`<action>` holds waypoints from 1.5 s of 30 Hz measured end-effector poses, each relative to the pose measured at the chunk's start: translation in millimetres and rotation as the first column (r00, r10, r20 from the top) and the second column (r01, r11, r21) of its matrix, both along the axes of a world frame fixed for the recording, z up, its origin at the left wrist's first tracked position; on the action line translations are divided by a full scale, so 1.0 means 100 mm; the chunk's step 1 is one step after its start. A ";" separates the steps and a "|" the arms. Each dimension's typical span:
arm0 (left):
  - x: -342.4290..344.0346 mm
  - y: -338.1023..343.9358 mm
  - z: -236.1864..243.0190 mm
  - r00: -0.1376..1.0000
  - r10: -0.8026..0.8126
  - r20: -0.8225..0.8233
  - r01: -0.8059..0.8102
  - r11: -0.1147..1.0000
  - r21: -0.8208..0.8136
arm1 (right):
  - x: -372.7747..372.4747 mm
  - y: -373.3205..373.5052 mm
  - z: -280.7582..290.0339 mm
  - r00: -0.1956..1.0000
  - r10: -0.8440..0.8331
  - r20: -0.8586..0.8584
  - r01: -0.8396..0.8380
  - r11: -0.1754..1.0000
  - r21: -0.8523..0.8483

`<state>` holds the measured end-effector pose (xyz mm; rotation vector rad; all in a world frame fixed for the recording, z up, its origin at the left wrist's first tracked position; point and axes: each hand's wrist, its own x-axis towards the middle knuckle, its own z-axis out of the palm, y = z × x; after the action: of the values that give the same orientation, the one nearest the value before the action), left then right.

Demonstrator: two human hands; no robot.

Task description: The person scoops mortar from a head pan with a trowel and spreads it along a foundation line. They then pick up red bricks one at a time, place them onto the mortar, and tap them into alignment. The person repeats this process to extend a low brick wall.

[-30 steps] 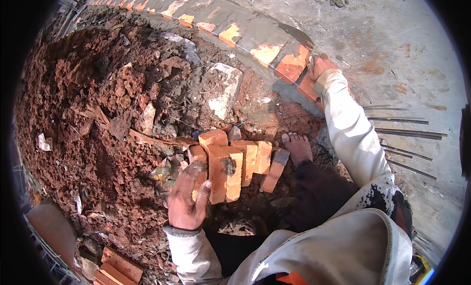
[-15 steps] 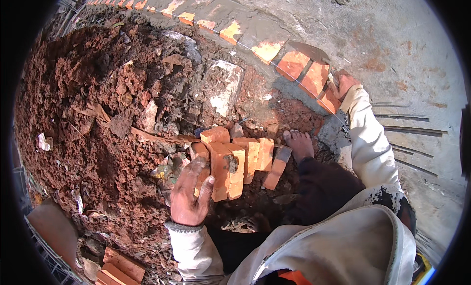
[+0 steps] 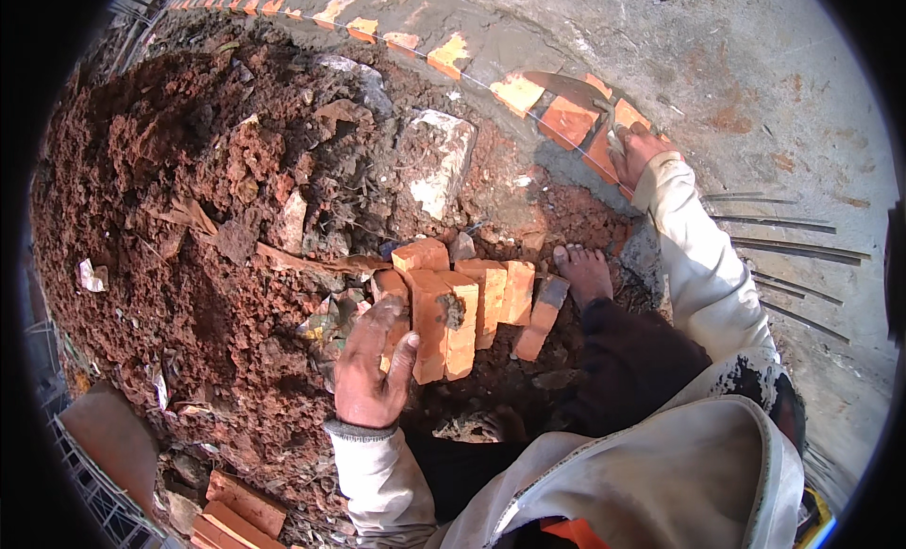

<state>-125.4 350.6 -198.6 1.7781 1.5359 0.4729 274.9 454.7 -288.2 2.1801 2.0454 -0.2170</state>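
Note:
My right hand [image 3: 644,151] is closed around the handle of a trowel [image 3: 572,84]. The trowel's metal blade lies over the bricks at the end of the wall course, next to an orange laid brick [image 3: 569,122]. A taut string line [image 3: 472,80] runs along the near side of that course. My left hand [image 3: 375,368] rests with fingers stretched out and thumb apart on the leftmost brick [image 3: 389,287] of a loose group. Beside its thumb stand more orange bricks [image 3: 430,327], one with a dab of mortar. The left fingertips' undersides are hidden.
Wet grey mortar [image 3: 491,39] covers the course toward the far left. Heaped red soil [image 3: 189,143] with rubble fills the left side. Steel rods [image 3: 788,249] stick out at the right. My bare foot [image 3: 585,272] stands by the loose bricks. More bricks [image 3: 241,511] lie lower left.
My right hand and the trowel have shifted left and slightly up along the course, uncovering bricks at its end. My left hand stays on the same brick; the view has shifted slightly.

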 end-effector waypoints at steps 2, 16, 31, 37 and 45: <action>0.07 0.02 0.04 1.000 -0.018 0.000 0.018 0.999 0.033 | 0.05 0.08 0.09 0.996 -0.081 0.043 0.085 0.992 -0.098; 0.03 -0.03 0.10 0.997 -0.069 -0.022 0.070 0.996 0.055 | 0.17 0.29 -0.04 0.965 -0.231 0.126 0.220 0.971 0.099; 0.14 -0.09 0.15 0.999 -0.039 -0.006 0.039 0.998 0.055 | -0.01 0.82 -0.22 0.708 -0.345 -0.616 0.220 0.937 -0.272; 0.11 -0.11 0.12 0.999 -0.045 -0.007 0.045 0.998 0.043 | -0.68 1.21 -0.42 -0.415 -0.353 -0.839 0.209 0.860 -0.465; 0.08 -0.12 0.14 0.997 -0.024 -0.069 0.026 0.999 0.029 | -0.61 0.83 -0.87 -0.933 -0.141 -0.332 0.032 0.885 -0.465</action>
<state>-117.2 338.8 -184.7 1.8517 1.5594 0.4291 214.0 537.8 -375.6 -0.5103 -0.0392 1.6970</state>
